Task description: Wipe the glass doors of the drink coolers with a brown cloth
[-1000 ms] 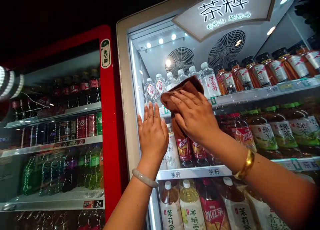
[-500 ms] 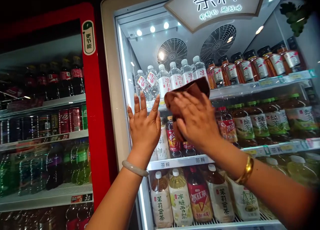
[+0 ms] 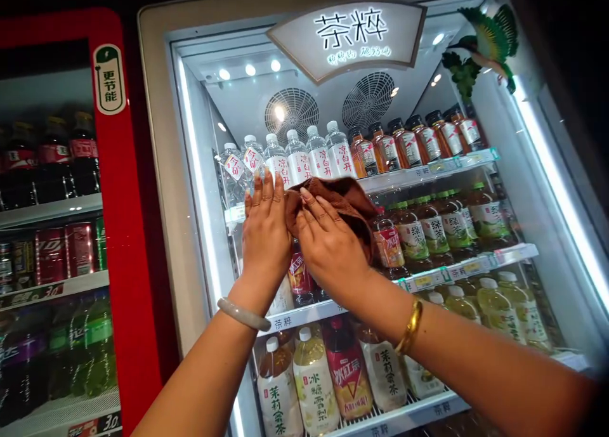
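My right hand (image 3: 330,237) presses a brown cloth (image 3: 349,199) to the glass door of a lit drinks fridge (image 3: 159,139). The cloth is bunched and spreads out above and to the right of the fingers. Just left of it, my left hand (image 3: 267,224) lies against the glass with its fingers stretched upward and close together. Its index finger is beside the cloth's left edge; whether they touch I cannot tell. Behind the glass, clear water bottles (image 3: 299,158) stand above my hands, and a red-labelled tea bottle (image 3: 301,278) is partly hidden by them.
A red-framed fridge (image 3: 137,259) with bottles and cans stands at the left. Shelves of green tea bottles (image 3: 432,231) and large bottles (image 3: 347,373) fill the lit fridge. A bird-and-leaf decoration (image 3: 495,44) sits at its upper right, beside a lit sign (image 3: 352,40).
My right hand has moved left across the glass with the cloth, up beside my left hand. My left hand's fingers have drawn closer together. The view has shifted to the right.
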`<state>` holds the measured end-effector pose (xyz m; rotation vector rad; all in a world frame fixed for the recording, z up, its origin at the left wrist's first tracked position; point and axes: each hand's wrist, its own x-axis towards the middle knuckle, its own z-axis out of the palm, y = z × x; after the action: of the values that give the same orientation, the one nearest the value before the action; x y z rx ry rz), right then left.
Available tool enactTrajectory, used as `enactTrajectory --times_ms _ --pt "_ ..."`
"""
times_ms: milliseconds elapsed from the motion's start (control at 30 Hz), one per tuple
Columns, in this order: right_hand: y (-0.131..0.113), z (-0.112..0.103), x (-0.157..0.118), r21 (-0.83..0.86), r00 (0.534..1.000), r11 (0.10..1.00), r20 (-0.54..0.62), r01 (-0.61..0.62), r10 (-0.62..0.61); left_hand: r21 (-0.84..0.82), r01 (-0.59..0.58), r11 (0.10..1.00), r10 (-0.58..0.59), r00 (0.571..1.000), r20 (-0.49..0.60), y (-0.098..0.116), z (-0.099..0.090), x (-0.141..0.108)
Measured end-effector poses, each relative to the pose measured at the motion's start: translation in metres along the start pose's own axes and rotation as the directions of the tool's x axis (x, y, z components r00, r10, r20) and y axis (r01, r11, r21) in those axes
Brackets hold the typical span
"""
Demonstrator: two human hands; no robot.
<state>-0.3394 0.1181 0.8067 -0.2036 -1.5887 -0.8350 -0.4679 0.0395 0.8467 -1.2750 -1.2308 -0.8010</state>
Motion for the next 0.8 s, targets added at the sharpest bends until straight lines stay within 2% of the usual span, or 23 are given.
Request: enactTrajectory --times_ms 67,133,200,267,333,467,500,600,700,733,800 --pt "0.011 0.004 0.001 0.037 0.999 0.998 0.006 0.044 -0.044 0.009 0.018 1.000 -0.017 0.999 -0.027 0.001 0.006 0.002" --pt "0.032 0.006 0.000 0.086 0.997 0.994 0.016 0.068 -0.069 0.039 0.031 0.999 -0.029 0.999 -0.040 0.001 0.010 0.000" --pt "0.052 0.005 -0.005 0.106 1.000 0.994 0.018 -0.020 0.018 0.076 0.032 0.997 -0.029 0.999 -0.041 0.003 0.012 -0.001" --pt "0.061 0.004 -0.016 0.117 0.987 0.980 0.009 -0.160 0.161 0.105 0.025 0.994 -0.021 0.999 -0.036 0.005 0.012 -0.002" --pt "0.054 0.003 -0.024 0.152 0.984 0.972 0.028 -0.180 0.178 0.121 0.009 0.993 -0.006 1.000 -0.028 0.006 0.011 -0.002" --pt "0.038 0.007 -0.010 0.249 0.994 0.969 0.110 -0.005 -0.024 0.125 -0.016 0.992 0.016 1.000 -0.001 0.005 0.011 -0.002" --pt "0.040 0.008 -0.002 0.256 0.993 0.967 0.118 -0.012 -0.019 0.126 -0.011 0.992 0.011 1.000 -0.001 0.005 0.011 -0.002" --pt "0.056 0.009 0.013 0.246 0.988 0.959 0.095 -0.142 0.122 0.121 0.012 0.993 -0.011 1.000 -0.013 0.006 0.012 -0.001" --pt "0.058 0.011 0.000 0.229 0.965 0.938 0.030 -0.261 0.261 0.104 0.030 0.994 -0.029 1.000 -0.007 0.010 0.011 0.000" --pt "0.053 0.012 -0.008 0.229 0.965 0.939 0.020 -0.258 0.260 0.102 0.039 0.994 -0.039 0.999 -0.001 0.010 0.011 0.000" --pt "0.041 0.013 -0.020 0.246 0.986 0.954 0.032 -0.169 0.166 0.103 0.050 0.993 -0.053 0.998 0.021 0.011 0.011 0.000"
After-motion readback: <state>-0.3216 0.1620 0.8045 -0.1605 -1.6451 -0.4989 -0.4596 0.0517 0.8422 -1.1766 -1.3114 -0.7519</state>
